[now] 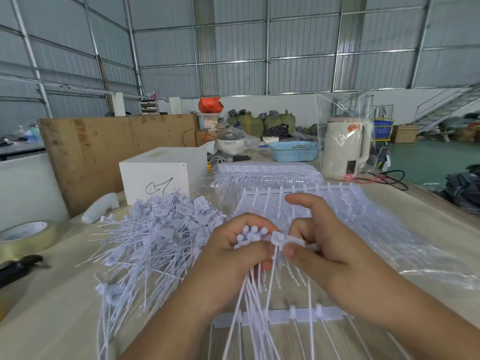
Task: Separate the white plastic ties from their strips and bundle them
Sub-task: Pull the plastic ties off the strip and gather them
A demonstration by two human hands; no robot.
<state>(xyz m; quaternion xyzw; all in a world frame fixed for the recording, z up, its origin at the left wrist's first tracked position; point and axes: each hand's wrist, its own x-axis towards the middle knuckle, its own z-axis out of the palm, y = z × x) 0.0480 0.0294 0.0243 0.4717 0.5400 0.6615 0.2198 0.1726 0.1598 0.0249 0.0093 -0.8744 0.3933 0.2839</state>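
In the head view, at lower centre of the frame, the left hand gripped a bundle of white ties by their heads, tails hanging down. Just right of it, the right hand pinched a single tie's head. A moulded strip lay below, a loose pile at left. The ties looked light, thin and springy, best held near the heads.

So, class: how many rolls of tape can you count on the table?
1. The roll of tape lies flat at the table's far left edge, left of the loose ties. Others may be hidden out of frame.
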